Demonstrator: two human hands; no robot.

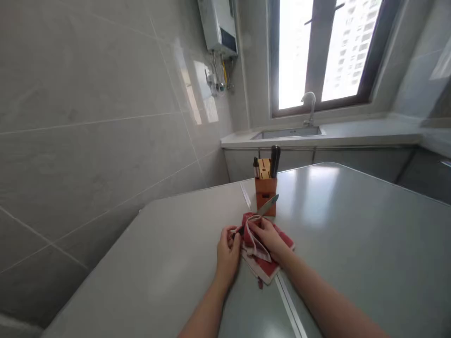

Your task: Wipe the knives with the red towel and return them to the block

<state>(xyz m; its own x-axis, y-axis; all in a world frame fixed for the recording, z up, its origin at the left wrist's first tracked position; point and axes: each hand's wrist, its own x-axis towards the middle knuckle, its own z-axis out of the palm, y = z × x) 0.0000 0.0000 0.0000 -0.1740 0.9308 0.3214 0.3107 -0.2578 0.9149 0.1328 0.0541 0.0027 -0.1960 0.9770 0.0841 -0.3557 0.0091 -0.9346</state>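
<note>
My left hand (pixel 228 249) is closed on the dark handle of a knife (pixel 268 205), whose blade points up and to the right toward the knife block. My right hand (pixel 269 237) grips a red cloth (pixel 262 260) with a pale border, folded around the base of the blade. The lower part of the cloth lies on the grey table (pixel 352 244). Just behind the blade tip stands a wooden knife block (pixel 265 188) with dark handles sticking out of it.
A grey tiled wall runs along the left. Behind the table is a counter with a sink (pixel 287 133) and tap (pixel 310 105) under a window. A white water heater (pixel 218 26) hangs on the wall. A seam strip (pixel 287 300) crosses the tabletop.
</note>
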